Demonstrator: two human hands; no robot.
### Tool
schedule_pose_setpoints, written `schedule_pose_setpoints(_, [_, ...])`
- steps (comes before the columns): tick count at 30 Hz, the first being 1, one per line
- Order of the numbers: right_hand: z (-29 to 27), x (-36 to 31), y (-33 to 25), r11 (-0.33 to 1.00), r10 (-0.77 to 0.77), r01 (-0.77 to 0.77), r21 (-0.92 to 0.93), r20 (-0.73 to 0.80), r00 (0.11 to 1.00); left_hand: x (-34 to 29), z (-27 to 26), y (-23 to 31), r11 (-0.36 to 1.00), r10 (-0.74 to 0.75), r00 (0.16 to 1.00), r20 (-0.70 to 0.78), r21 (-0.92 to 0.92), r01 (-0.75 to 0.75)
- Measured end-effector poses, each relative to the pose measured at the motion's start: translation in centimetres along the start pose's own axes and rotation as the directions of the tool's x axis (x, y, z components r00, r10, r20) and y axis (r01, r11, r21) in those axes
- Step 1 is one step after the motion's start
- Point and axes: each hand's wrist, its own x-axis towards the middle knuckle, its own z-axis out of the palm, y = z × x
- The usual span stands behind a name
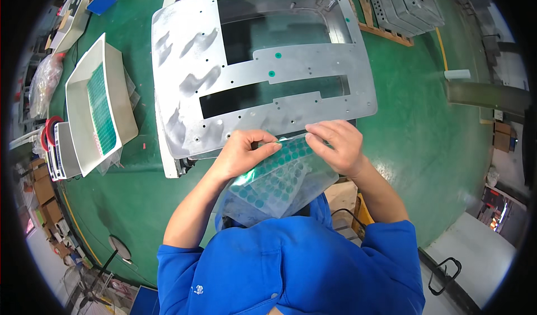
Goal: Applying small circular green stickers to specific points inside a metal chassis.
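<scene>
A clear plastic bag (pixel 241 199) hangs in front of my body, and sheets of round green stickers (pixel 274 182) show inside it. My left hand (pixel 246 152) pinches the bag's upper edge between thumb and forefinger. Opposite it, the thumb and fingertips of my right hand (pixel 339 146) are closed on the same edge. Just beyond both hands lies a large silver metal panel (pixel 313 63) with two cut-out openings and several small holes. A few green dots (pixel 271 73) are stuck on the panel.
At the left stands a cream plastic bin (pixel 124 105) with a green gridded sheet (pixel 100 111) inside. Stacked metal parts (pixel 405 5) rest on a wooden pallet (pixel 386 34) at the far right. A round-topped stand (pixel 119 248) is at the lower left, and boxes line the left side.
</scene>
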Motion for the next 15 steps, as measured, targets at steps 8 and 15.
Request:
schedule_pose_setpoints(8, [1.4, -0.7, 2.7, 0.775, 0.57, -0.517, 0.363, -0.047, 0.821, 0.3, -0.2, -0.7, 1.0, -0.008, 1.0, -0.007, 0.001, 0.008])
schedule_pose_setpoints(15, [1.6, -0.2, 5.1, 0.532, 0.73, -0.803, 0.27, 0.335, 0.596, 0.0, -0.1, -0.7, 0.998, -0.061, 0.998, -0.03, 0.008, 0.062])
